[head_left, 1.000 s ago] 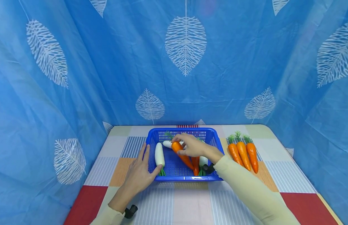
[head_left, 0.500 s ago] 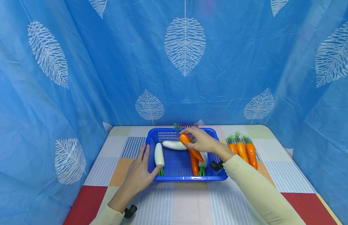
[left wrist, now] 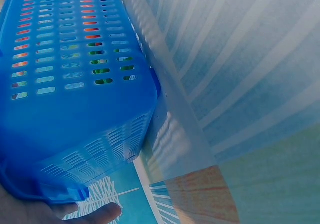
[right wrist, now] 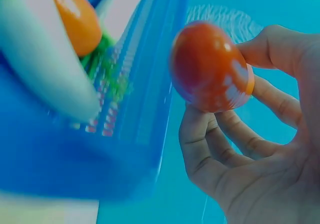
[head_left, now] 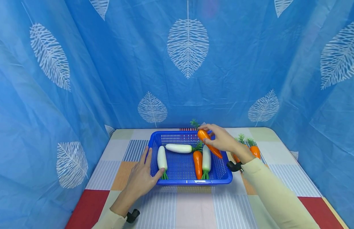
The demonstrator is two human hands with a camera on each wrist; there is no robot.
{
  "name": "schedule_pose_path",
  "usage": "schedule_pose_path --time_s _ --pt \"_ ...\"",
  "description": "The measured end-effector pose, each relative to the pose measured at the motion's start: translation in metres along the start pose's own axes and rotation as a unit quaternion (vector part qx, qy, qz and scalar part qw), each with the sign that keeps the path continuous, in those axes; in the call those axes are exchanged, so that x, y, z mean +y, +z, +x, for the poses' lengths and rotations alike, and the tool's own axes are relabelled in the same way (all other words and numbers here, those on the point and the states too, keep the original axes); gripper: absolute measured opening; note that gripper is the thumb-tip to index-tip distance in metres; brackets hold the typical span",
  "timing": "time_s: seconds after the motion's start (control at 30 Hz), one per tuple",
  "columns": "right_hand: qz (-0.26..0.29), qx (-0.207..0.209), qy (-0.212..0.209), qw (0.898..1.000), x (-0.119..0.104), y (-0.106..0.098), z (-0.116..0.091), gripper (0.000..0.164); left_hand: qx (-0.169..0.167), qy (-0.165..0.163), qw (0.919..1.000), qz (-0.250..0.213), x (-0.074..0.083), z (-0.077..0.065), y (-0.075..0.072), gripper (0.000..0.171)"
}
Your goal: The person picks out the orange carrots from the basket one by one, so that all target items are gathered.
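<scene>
My right hand pinches an orange carrot between thumb and fingers, above the right side of the blue basket. The carrot's rounded end faces the camera in the right wrist view. My left hand rests at the basket's left rim and near corner, fingers straight; the left wrist view shows only part of it, beside the rim. Inside the basket lie a white radish at left, another radish across the back, a carrot, and a third radish next to it.
To the right of the basket, more carrots with green tops lie on the checked tablecloth, partly hidden by the right arm. A blue curtain with white leaf prints stands behind the table and at both sides.
My right hand has lifted the carrot from the middle of the basket and carried it right, uncovering the back radish and the carrot lying beneath. My left hand has stayed put.
</scene>
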State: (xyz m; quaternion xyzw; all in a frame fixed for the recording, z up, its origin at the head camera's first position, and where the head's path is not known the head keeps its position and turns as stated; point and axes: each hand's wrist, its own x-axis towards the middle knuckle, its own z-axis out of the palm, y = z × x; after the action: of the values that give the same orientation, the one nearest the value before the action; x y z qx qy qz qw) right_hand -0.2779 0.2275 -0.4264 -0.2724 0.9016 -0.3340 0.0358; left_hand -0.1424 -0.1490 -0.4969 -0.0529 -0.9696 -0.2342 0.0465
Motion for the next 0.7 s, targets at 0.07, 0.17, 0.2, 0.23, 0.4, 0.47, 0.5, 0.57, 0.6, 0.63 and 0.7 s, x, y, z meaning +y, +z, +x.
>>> schedule_pose_path --time_s 0.07,0.17,0.2,0.23,0.4,0.47,0.5,0.57,0.6,0.63,0.7 --pt "-0.002 0.01 0.012 1.0 0.007 -0.005 -0.005 0.056 -0.001 0.001 1.0 0.003 -0.001 0.001 0.001 0.11" --pt "-0.003 0.021 0.025 0.999 0.018 -0.013 -0.013 0.054 -0.001 0.002 1.0 0.001 -0.001 0.001 0.001 0.11" --pt "-0.003 0.025 0.03 0.999 0.021 -0.015 -0.015 0.054 -0.001 0.002 1.0 0.001 -0.001 0.001 0.001 0.11" --pt "-0.004 0.028 0.035 0.999 0.025 -0.017 -0.017 0.054 0.0 0.002 1.0 0.002 -0.002 0.001 0.001 0.11" --pt "-0.011 0.045 0.065 0.997 0.039 -0.028 -0.032 0.054 -0.005 -0.002 1.0 0.003 -0.002 0.001 0.003 0.111" --pt "-0.016 0.05 0.079 0.996 0.045 -0.032 -0.039 0.054 -0.009 -0.006 0.9999 0.002 -0.002 0.001 0.004 0.112" --pt "-0.016 0.053 0.083 0.995 0.048 -0.033 -0.042 0.054 -0.009 -0.006 0.9999 0.001 -0.002 0.001 0.004 0.112" --pt "-0.016 0.06 0.095 0.994 0.056 -0.037 -0.049 0.054 -0.007 -0.006 1.0 0.0 -0.002 0.001 0.004 0.112" --pt "-0.016 0.064 0.101 0.993 0.061 -0.038 -0.052 0.054 -0.006 -0.006 1.0 -0.001 -0.002 0.001 0.004 0.112" --pt "-0.017 0.067 0.104 0.992 0.066 -0.04 -0.056 0.054 -0.007 -0.007 1.0 -0.001 -0.002 0.001 0.004 0.112" --pt "-0.021 0.075 0.111 0.991 0.076 -0.042 -0.063 0.055 -0.007 -0.007 0.9999 -0.001 -0.002 0.001 0.004 0.112"
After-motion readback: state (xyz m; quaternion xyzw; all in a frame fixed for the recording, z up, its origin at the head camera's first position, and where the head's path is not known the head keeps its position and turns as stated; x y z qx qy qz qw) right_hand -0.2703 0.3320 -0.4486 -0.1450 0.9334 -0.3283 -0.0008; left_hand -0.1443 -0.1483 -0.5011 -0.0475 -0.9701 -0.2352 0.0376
